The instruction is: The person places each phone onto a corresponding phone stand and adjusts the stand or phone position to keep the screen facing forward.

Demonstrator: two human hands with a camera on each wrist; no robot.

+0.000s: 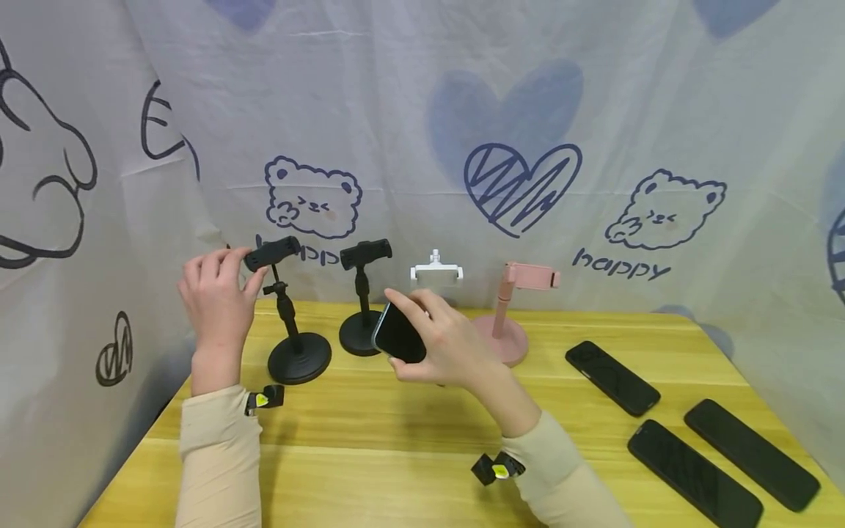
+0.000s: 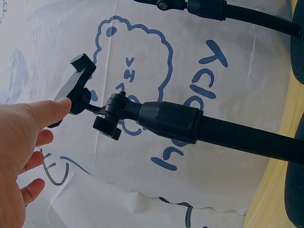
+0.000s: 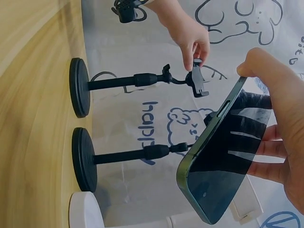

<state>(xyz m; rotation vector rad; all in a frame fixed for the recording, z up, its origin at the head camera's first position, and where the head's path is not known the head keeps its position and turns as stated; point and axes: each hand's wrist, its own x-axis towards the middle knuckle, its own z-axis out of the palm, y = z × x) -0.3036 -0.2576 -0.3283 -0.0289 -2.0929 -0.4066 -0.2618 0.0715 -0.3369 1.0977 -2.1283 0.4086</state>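
At the left, my left hand (image 1: 218,293) pinches the clamp (image 2: 76,90) at the top of a black phone stand (image 1: 288,315), thumb on its near side. The stand's round base (image 1: 300,358) rests on the table. My right hand (image 1: 449,337) grips a smartphone (image 3: 223,152) by its edges, thumb on one side and fingers on the other. The phone has a dark screen and a greenish metal frame, and it is tilted in the air in front of the second black phone stand (image 1: 363,293). Both clamps hold no phone.
A white phone stand (image 1: 436,273), partly hidden behind my right hand, and a pink phone stand (image 1: 505,323) stand further right. Three dark phones lie at the table's right: one behind (image 1: 612,378), two nearer (image 1: 693,473). A printed white curtain (image 1: 409,110) hangs behind the wooden table (image 1: 343,469).
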